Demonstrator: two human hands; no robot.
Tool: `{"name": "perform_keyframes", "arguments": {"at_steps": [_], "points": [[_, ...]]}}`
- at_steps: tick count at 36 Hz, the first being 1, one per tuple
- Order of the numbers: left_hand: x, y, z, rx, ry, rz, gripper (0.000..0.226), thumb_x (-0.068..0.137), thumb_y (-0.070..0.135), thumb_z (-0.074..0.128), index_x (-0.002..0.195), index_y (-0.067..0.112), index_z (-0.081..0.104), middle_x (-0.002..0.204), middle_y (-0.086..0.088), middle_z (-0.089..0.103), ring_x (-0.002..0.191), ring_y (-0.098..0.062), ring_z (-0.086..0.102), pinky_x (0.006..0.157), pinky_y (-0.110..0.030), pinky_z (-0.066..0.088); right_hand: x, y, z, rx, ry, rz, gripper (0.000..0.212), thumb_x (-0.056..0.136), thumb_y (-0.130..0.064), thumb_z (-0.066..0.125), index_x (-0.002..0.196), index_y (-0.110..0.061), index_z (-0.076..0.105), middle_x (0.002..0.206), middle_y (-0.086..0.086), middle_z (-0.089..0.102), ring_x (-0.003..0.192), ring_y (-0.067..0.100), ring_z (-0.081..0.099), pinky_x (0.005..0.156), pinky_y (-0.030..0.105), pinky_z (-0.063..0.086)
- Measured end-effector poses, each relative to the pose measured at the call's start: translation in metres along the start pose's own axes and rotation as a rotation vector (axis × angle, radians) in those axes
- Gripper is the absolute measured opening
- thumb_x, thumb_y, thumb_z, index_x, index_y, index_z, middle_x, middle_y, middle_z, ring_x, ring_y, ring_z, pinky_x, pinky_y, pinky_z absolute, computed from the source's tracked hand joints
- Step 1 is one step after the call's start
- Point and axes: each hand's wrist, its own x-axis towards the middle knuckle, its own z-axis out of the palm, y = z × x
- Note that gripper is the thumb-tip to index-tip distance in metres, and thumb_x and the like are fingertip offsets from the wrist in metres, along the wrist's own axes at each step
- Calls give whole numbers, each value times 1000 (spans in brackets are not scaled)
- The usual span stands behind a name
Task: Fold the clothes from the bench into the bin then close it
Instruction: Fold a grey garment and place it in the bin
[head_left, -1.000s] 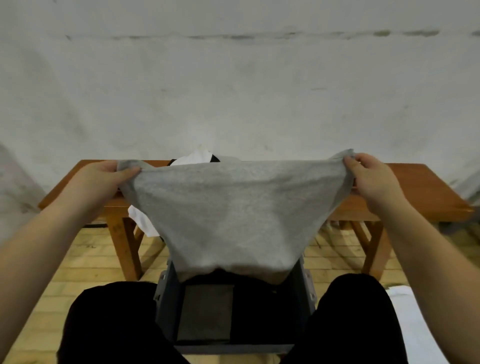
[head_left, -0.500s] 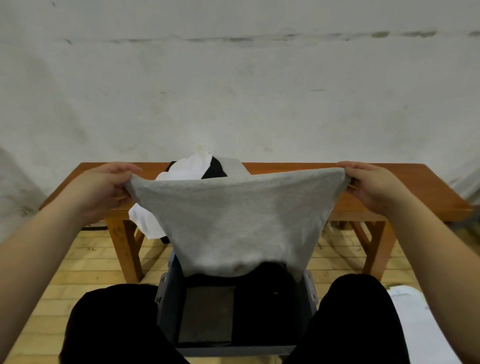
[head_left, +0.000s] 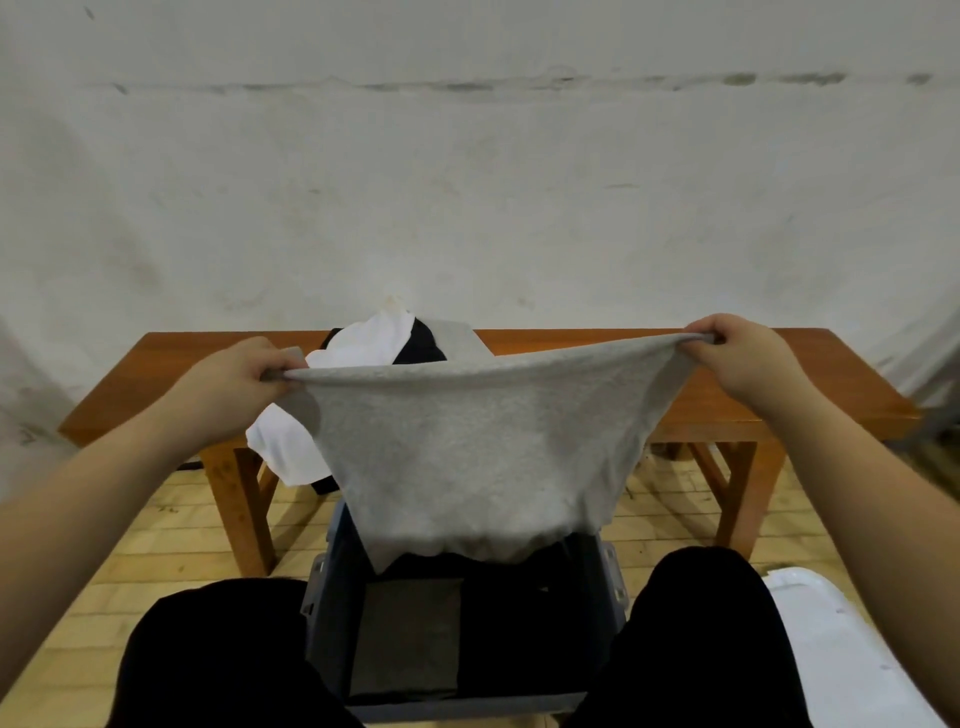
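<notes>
A dirty white wall (head_left: 467, 197) stands at the back, a yellow wooden floor (head_left: 171, 540) lies below, and black trousers (head_left: 218, 660) cover two knees.

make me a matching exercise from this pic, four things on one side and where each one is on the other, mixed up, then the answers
Things:
1. grey garment
2. pile of clothes
3. bin
4. white lid

Places:
A. on the floor between the person's knees
B. on the bench, left of its middle
C. on the floor at the lower right
D. stretched between the left hand and the right hand, above the bin

Pairs: 1-D, 2-B, 3-A, 4-C
</notes>
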Motion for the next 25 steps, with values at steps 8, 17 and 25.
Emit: {"name": "perform_keyframes", "arguments": {"at_steps": [8, 17, 25], "points": [[7, -11, -14, -192, 85, -62, 24, 100, 33, 52, 112, 18, 66, 113, 1, 52, 105, -20, 49, 90, -34, 37, 5, 8, -14, 167, -170, 114, 15, 98, -30, 58, 96, -17, 63, 97, 2, 63, 91, 18, 55, 76, 34, 44], [18, -11, -4, -1635, 18, -343, 62, 85, 34, 69, 138, 6, 52, 141, -16, 55, 125, -29, 56, 105, -44, 44, 0, -9, -9, 1244, -239, 285, 25, 96, -13, 42, 73, -15, 51, 69, -4, 58, 70, 15, 55, 58, 22, 50], [21, 24, -8, -1495, 46, -334, 21, 102, 28, 51, 105, 11, 63, 111, -8, 68, 100, -21, 66, 89, -36, 52, -8, -36, -1, 1377, -279, 340, 30, 100, -25, 45, 111, -4, 65, 101, 11, 73, 91, 23, 71, 82, 38, 52]]}}
